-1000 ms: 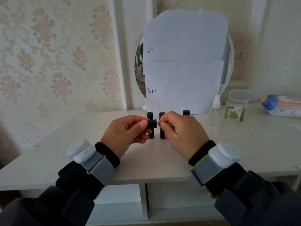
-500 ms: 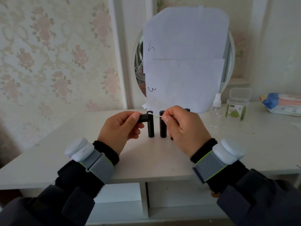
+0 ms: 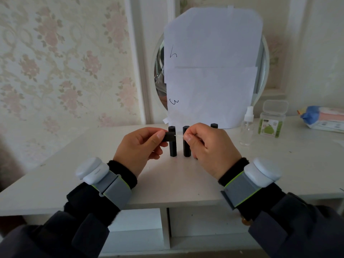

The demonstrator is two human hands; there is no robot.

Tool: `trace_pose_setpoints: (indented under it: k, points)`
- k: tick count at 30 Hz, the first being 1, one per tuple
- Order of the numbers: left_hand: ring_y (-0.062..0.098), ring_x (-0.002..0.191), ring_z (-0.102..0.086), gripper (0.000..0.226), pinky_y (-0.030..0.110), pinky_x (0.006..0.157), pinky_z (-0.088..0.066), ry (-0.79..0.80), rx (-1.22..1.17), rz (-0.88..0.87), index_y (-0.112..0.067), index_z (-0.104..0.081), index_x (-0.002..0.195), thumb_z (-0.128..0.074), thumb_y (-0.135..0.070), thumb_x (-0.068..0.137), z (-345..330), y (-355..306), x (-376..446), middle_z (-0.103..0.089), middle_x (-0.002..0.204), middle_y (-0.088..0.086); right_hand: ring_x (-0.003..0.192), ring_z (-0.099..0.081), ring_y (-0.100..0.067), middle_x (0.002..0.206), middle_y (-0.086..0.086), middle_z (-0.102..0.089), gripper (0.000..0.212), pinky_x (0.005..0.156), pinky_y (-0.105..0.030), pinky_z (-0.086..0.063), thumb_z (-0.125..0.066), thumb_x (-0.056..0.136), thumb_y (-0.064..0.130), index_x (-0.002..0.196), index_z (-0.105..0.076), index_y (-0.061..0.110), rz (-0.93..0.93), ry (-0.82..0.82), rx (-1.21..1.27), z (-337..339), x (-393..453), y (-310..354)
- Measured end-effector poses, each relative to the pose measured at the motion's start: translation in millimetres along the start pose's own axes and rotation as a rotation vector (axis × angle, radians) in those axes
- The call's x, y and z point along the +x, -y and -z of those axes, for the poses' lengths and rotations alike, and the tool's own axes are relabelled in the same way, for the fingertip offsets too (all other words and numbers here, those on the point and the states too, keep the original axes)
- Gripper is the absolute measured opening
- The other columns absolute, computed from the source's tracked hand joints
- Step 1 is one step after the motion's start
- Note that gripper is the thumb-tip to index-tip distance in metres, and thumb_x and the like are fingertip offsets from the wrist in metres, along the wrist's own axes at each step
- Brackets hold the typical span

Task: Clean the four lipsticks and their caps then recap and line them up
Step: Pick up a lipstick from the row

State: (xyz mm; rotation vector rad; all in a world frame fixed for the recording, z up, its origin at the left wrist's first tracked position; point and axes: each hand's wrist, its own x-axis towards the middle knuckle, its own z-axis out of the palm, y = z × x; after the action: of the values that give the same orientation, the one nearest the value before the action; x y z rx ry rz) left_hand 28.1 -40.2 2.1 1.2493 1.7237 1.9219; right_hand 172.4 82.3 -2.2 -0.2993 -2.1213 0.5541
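Note:
My left hand (image 3: 141, 146) pinches a short black lipstick cap (image 3: 169, 136), held sideways with its open end facing right. My right hand (image 3: 210, 148) pinches a thin white cotton swab (image 3: 179, 135) whose tip enters the cap. Behind my hands two black lipsticks stand upright on the white table (image 3: 55, 174), one (image 3: 172, 146) on the left and one (image 3: 186, 148) just right of it. The top of a third black lipstick (image 3: 214, 125) shows above my right hand. Any fourth one is hidden.
A round mirror (image 3: 158, 71) covered with white paper (image 3: 212, 67) stands at the back. To the right are a small clear spray bottle (image 3: 246, 127), a clear box with a green label (image 3: 270, 120) and a wipes pack (image 3: 323, 118). Drawers sit under the table's front edge.
My hands lifted and pulled apart, drawing the swab out of the cap, then came down and together again with the swab tip back at the cap's opening.

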Motion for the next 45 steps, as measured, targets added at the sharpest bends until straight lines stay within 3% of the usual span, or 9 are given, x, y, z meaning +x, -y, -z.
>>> trace_pose_setpoints:
  k: [5,7,16,22,25,30,35,40,45]
  points:
    - [0.011,0.058,-0.059,0.013,0.022,0.057,-0.053,0.027,0.01,-0.005,-0.016,-0.073,0.095,-0.061,-0.013,0.091,-0.5,0.0,0.0,-0.071,0.075,0.006,0.053,-0.051,-0.008,0.052,0.006,-0.055,0.015,0.056,-0.016,-0.042,-0.054,0.097,0.017,0.083,-0.06,0.017,-0.018,0.06,0.064,-0.6,-0.4,1.7]
    - [0.011,0.057,-0.059,0.012,0.023,0.056,-0.052,0.023,0.023,-0.003,-0.016,-0.074,0.093,-0.062,-0.015,0.091,0.0,0.6,0.5,-0.071,0.073,0.004,0.052,-0.051,-0.008,0.053,0.004,-0.056,0.016,0.056,-0.015,-0.042,-0.053,0.097,0.016,0.082,-0.06,0.017,-0.027,0.081,0.089,-0.8,-0.4,1.9]
    - [0.012,0.048,-0.052,0.029,0.023,0.049,-0.047,-0.002,0.123,0.003,-0.012,-0.072,0.083,-0.058,-0.034,0.093,0.1,-1.1,-0.6,-0.066,0.062,0.0,0.057,-0.057,-0.011,0.057,0.004,-0.062,0.013,0.063,-0.029,-0.05,-0.057,0.095,0.021,0.084,-0.065,0.021,0.001,0.121,0.003,-1.7,-0.9,-0.4]
    - [0.012,0.046,-0.053,0.046,0.019,0.045,-0.044,0.044,0.074,0.0,-0.011,-0.07,0.081,-0.053,-0.053,0.076,-2.1,-6.2,-4.9,-0.068,0.061,0.002,0.058,-0.058,-0.015,0.058,0.005,-0.06,0.009,0.062,-0.04,-0.052,-0.057,0.094,0.025,0.086,-0.059,0.023,0.044,0.061,-0.048,-3.2,0.0,-3.6]
    - [0.012,0.046,-0.053,0.04,0.019,0.046,-0.045,0.061,0.084,0.006,-0.01,-0.07,0.083,-0.055,-0.047,0.08,-2.7,-6.8,-5.0,-0.068,0.062,0.003,0.054,-0.055,-0.014,0.057,0.005,-0.059,0.01,0.056,-0.037,-0.049,-0.056,0.093,0.031,0.085,-0.054,0.026,0.065,0.035,-0.087,-2.6,0.1,-3.8]
    - [0.013,0.052,-0.058,0.013,0.021,0.052,-0.05,0.084,0.063,-0.013,-0.016,-0.072,0.092,-0.06,-0.018,0.092,-2.0,-4.6,-4.1,-0.07,0.068,0.004,0.048,-0.044,-0.013,0.049,0.01,-0.045,0.01,0.049,-0.028,-0.033,-0.055,0.094,0.032,0.086,-0.053,0.027,0.06,0.025,-0.125,-2.2,0.9,-4.8]
    - [0.011,0.06,-0.065,0.016,0.02,0.058,-0.054,0.078,0.019,-0.003,-0.02,-0.071,0.097,-0.061,-0.008,0.091,-1.8,-4.7,-2.8,-0.075,0.078,0.002,0.064,-0.057,-0.018,0.067,0.001,-0.061,0.003,0.064,-0.042,-0.049,-0.047,0.099,0.02,0.098,-0.049,0.02,0.017,0.106,-0.07,-4.4,1.2,-2.6]
    - [0.013,0.065,-0.069,0.022,0.02,0.06,-0.054,0.098,-0.025,0.014,-0.017,-0.07,0.097,-0.063,0.001,0.088,-1.3,-3.4,-2.0,-0.076,0.084,0.001,0.053,-0.054,-0.01,0.063,0.004,-0.065,0.01,0.059,-0.034,-0.048,-0.053,0.097,0.026,0.087,-0.053,0.022,0.004,0.059,-0.094,0.0,1.0,-0.4]
    - [0.018,0.07,-0.072,0.025,0.021,0.066,-0.057,0.098,-0.105,0.001,-0.012,-0.07,0.094,-0.062,0.01,0.084,-1.6,-3.5,-2.7,-0.074,0.08,0.002,0.054,-0.053,-0.007,0.064,0.005,-0.066,0.01,0.056,-0.023,-0.041,-0.057,0.095,0.024,0.086,-0.061,0.022,-0.021,0.081,-0.11,0.0,0.4,-1.0]
